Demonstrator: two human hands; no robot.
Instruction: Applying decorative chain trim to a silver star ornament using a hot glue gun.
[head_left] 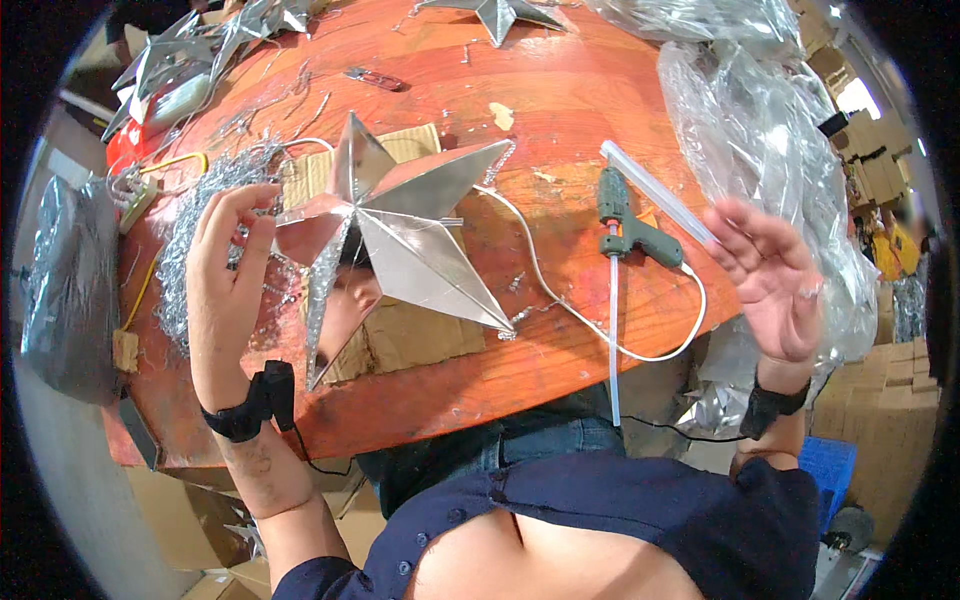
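A shiny silver five-pointed star (420, 250) is over a piece of brown cardboard on the table. My left hand (225, 265) is at its left point, with thumb and fingertips curled round that tip. On the right my right hand (775, 275) is raised, palm showing and fingers apart, holding nothing. Its fingertips come close to the lower end of some clear glue sticks (655, 190); whether they touch I cannot tell. Beside these lies a dark green glue gun (630, 225) with a long glue stick in it and a white cord.
Silver tinsel string (215, 240) is heaped on the left. Small red snips (375, 78) lie farther back. More silver stars (498, 15) are at the far edge. Clear plastic wrap (760, 130) covers the right side, and a grey plastic-wrapped bundle (70, 290) stands at the left.
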